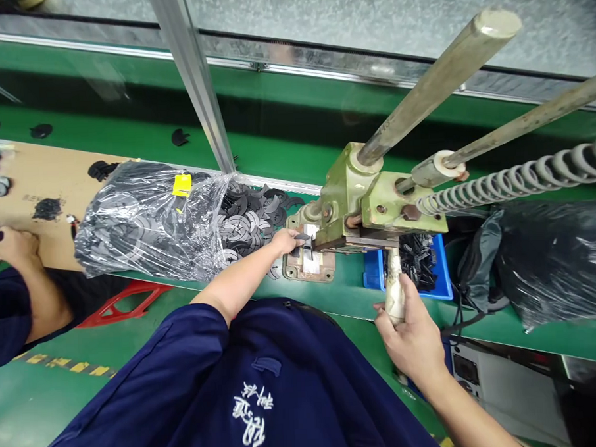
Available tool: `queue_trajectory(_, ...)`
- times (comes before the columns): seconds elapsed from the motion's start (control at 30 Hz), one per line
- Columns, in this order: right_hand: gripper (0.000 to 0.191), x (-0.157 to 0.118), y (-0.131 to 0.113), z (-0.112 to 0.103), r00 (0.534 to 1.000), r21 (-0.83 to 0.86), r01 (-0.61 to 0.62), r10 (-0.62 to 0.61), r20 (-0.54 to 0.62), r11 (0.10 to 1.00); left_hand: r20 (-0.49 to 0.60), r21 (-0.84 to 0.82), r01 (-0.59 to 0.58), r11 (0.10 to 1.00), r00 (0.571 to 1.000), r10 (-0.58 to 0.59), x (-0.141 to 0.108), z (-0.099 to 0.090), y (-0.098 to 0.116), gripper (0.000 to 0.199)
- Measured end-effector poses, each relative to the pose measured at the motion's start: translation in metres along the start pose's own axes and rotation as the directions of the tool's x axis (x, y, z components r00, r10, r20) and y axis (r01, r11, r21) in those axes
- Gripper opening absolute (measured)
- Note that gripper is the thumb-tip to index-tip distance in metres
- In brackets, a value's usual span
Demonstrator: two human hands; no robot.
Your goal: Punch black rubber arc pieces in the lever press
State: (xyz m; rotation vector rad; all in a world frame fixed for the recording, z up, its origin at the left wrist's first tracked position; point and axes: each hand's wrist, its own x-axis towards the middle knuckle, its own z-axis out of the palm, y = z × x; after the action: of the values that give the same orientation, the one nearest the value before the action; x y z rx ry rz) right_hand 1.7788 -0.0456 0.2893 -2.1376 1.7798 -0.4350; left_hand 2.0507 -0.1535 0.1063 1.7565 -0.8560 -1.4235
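Note:
My left hand point(284, 242) pinches a small dark curved part point(303, 237) at the base of the green hand press point(343, 195). The part sits over a pale plate on the press's base point(291, 271), just left of the ram. My right hand point(412, 334) is wrapped round the worn, cream-coloured press lever point(394, 292), which points down toward me. Beside my left hand, loose dark curved parts point(248, 219) spill from the mouth of a clear plastic bag point(150, 223) with a yellow label.
A blue bin point(444, 270) of small black parts stands behind the lever. A black plastic bag point(559, 265) lies at right. At far left, a co-worker's hand point(17, 247) is over cardboard point(62, 184). A metal post point(193, 76) rises behind the clear bag.

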Motion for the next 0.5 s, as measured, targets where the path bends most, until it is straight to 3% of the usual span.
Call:
queue_trajectory(0.13,0.075,-0.0002,0.0035,0.0014,1.0,0.003,-0.012,0.012,0.011,1.0,0.004,0.088,-0.088,0.992,0.996,0.088,0.003,0.0001,-0.0011,0.023)
queue_trajectory(0.5,0.074,-0.0001,0.0065,0.0029,1.0,0.004,0.01,-0.01,0.006,1.0,-0.064,0.205,-0.091,0.975,0.992,0.106,-0.0017,0.0016,0.0059,0.017)
